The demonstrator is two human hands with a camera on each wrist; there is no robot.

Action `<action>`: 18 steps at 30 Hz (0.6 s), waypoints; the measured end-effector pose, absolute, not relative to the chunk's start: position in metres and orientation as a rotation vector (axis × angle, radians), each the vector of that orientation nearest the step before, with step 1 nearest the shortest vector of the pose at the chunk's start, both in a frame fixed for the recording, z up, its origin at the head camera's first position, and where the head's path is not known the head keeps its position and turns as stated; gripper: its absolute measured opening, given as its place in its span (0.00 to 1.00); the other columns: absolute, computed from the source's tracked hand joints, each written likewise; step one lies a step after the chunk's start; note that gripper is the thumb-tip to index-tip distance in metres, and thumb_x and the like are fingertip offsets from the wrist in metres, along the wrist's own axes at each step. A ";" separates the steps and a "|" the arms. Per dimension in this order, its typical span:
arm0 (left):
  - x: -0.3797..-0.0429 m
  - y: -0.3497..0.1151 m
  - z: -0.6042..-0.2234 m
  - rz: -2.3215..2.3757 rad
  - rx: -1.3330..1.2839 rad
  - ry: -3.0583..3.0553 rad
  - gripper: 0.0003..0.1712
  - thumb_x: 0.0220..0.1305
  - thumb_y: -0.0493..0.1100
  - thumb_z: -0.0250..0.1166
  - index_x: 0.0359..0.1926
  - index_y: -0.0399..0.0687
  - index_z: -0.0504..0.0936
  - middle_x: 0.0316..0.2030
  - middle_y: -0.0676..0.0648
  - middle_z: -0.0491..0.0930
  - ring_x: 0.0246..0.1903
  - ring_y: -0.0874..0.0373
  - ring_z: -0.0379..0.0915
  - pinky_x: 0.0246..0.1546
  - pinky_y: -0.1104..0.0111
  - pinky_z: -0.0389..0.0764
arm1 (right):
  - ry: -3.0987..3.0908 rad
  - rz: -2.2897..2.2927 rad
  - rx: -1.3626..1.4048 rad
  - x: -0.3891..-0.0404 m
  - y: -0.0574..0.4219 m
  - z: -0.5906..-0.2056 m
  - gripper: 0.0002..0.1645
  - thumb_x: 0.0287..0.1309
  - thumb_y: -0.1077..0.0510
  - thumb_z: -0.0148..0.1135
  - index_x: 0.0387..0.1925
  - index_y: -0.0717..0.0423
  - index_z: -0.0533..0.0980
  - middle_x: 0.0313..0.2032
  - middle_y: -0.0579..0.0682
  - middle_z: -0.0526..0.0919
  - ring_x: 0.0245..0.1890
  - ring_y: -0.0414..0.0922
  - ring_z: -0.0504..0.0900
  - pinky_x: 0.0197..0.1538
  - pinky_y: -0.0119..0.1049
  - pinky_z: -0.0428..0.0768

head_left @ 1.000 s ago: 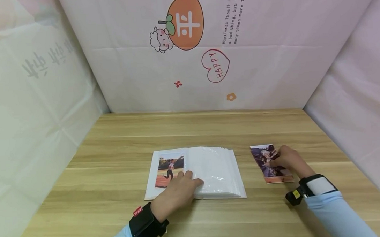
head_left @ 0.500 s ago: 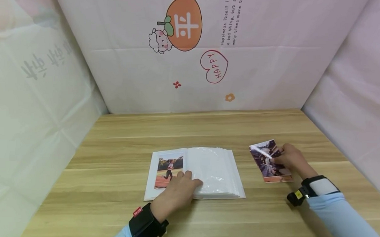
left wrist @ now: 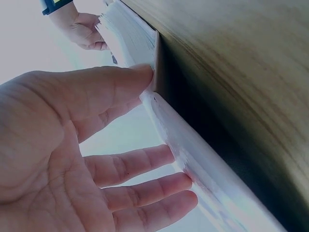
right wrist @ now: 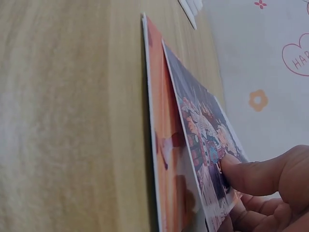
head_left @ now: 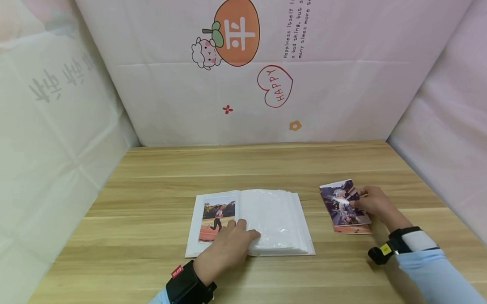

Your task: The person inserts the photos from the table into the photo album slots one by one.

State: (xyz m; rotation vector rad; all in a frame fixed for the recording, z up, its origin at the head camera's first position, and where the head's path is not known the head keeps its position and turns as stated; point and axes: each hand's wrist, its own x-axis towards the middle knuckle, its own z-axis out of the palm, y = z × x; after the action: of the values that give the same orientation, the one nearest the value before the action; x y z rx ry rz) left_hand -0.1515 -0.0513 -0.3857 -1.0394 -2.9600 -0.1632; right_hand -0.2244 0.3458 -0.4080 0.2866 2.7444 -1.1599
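Observation:
An open photo album (head_left: 272, 220) lies on the table, with a picture of a runner (head_left: 219, 211) in its left page and a clear sleeve on the right. My left hand (head_left: 227, 251) rests across the album near its fold, fingers extended. In the left wrist view, the thumb (left wrist: 111, 89) lies along the album's lower edge. To the right, my right hand (head_left: 376, 203) pinches the dark photo (head_left: 338, 207) of a costumed figure at its right side, thumb on its face. Another photo (right wrist: 166, 140), orange-toned, lies under the dark one and shows along its near edge.
The wood-grain table (head_left: 149, 218) runs back to a white printed cloth (head_left: 165, 105) standing behind it. More white cloth hangs at the left and right sides. Both wrists wear black straps with devices.
My right hand has lifted the dark photo and slid it slightly away from me, uncovering more of the photo beneath. The left hand and album stay in place.

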 end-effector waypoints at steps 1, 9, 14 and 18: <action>-0.151 -0.051 -0.386 -0.164 -1.039 -2.957 0.17 0.56 0.35 0.61 0.46 0.55 0.83 0.34 0.45 0.73 0.31 0.52 0.68 0.24 0.64 0.71 | 2.749 -1.153 0.295 -0.224 0.346 -0.409 0.18 0.54 0.64 0.61 0.39 0.75 0.66 0.37 0.65 0.69 0.25 0.47 0.69 0.26 0.39 0.70; -0.152 -0.051 -0.386 -0.167 -1.039 -2.948 0.17 0.56 0.35 0.61 0.46 0.55 0.83 0.34 0.45 0.73 0.31 0.52 0.68 0.23 0.65 0.70 | 2.718 -1.198 0.263 -0.226 0.348 -0.410 0.19 0.56 0.63 0.59 0.42 0.75 0.64 0.33 0.60 0.69 0.24 0.46 0.68 0.25 0.38 0.68; -0.151 -0.051 -0.385 -0.172 -1.036 -2.950 0.17 0.55 0.35 0.62 0.46 0.54 0.83 0.33 0.45 0.73 0.30 0.53 0.67 0.23 0.65 0.70 | 2.576 -1.389 0.221 -0.225 0.349 -0.409 0.16 0.60 0.62 0.56 0.42 0.72 0.65 0.24 0.49 0.69 0.17 0.40 0.63 0.20 0.34 0.65; -0.151 -0.050 -0.385 -0.177 -1.033 -2.956 0.18 0.53 0.34 0.63 0.45 0.54 0.83 0.34 0.45 0.73 0.30 0.52 0.67 0.23 0.65 0.70 | 2.477 -1.568 0.178 -0.226 0.344 -0.408 0.16 0.62 0.62 0.54 0.45 0.73 0.66 0.22 0.45 0.71 0.18 0.38 0.67 0.21 0.33 0.68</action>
State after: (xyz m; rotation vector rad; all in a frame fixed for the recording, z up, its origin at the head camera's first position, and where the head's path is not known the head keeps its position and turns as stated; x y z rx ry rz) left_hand -0.1509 -0.0499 -0.3852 -1.0334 -2.9562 -0.1775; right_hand -0.2259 0.3443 -0.4084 0.1785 2.4770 -1.5680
